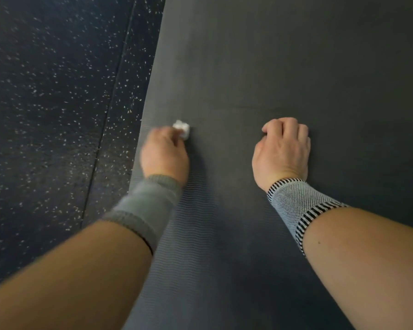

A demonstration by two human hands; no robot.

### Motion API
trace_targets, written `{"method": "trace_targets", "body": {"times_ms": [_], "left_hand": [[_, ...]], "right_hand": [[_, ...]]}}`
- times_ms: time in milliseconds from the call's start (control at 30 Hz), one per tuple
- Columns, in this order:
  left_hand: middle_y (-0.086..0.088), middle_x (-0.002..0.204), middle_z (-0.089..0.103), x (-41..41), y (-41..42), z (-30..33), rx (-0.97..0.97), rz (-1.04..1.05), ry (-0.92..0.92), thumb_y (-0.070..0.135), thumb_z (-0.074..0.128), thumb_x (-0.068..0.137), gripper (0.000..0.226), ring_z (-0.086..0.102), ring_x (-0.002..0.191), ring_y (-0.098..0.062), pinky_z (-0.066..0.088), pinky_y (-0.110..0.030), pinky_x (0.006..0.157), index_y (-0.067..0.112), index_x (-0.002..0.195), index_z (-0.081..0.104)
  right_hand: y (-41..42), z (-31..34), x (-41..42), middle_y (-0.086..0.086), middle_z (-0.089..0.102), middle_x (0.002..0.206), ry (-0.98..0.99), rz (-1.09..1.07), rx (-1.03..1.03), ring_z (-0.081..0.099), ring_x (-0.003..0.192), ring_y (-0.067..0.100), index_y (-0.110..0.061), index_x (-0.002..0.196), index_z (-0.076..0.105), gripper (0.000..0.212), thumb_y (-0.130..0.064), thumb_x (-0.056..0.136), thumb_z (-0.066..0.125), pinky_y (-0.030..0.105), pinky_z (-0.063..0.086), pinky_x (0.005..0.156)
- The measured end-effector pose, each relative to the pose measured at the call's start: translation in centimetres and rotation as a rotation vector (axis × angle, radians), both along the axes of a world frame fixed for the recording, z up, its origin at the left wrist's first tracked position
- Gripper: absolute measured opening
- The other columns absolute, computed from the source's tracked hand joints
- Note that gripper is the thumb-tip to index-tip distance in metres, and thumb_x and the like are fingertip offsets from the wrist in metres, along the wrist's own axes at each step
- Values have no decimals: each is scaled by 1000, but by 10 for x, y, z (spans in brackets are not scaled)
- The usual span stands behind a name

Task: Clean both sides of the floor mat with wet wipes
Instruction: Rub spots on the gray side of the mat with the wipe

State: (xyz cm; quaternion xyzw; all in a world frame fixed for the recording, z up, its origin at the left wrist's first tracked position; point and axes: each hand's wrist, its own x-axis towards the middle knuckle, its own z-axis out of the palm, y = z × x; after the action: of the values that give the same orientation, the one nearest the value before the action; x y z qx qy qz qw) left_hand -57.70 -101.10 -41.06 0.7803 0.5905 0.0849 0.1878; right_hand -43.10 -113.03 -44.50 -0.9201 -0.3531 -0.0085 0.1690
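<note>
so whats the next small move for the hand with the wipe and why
Probably sweep the left hand rightward across the floor mat, keeping the wet wipe pressed down. The wipe sits close to the mat's left edge, beside the speckled floor, and a broad stretch of mat lies to its right. The right hand rests curled on the mat, seemingly bracing, so it can stay put.

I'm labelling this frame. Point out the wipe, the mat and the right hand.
wipe (181, 128): head view, on the white wad showing past the left fingers.
mat (284, 55): head view, on bare grey surface beyond the hands.
right hand (281, 151): head view, on the back of the hand.
</note>
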Motion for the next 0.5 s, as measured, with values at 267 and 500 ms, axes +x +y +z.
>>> {"method": "trace_targets", "body": {"times_ms": [267, 500], "left_hand": [[-3, 87, 63, -22, -69, -4, -17, -193, -66, 18, 67, 88, 10, 63, 81, -28, 39, -26, 68, 14, 92, 75], [11, 104, 59, -29, -62, -4, -229, -198, -100, 28, 54, 96, 24, 60, 95, -11, 40, -16, 88, 30, 114, 70]], "right_hand": [[-2, -1, 2, 8, 53, 110, -13, 6, 27, 45, 100, 31, -16, 100, 58, 19, -10, 83, 52, 38, 36, 84], [-5, 9, 0, 3, 51, 118, 106, -2, 9, 42, 111, 26, -21, 105, 61, 20, -19, 90, 48, 37, 34, 93]]}}
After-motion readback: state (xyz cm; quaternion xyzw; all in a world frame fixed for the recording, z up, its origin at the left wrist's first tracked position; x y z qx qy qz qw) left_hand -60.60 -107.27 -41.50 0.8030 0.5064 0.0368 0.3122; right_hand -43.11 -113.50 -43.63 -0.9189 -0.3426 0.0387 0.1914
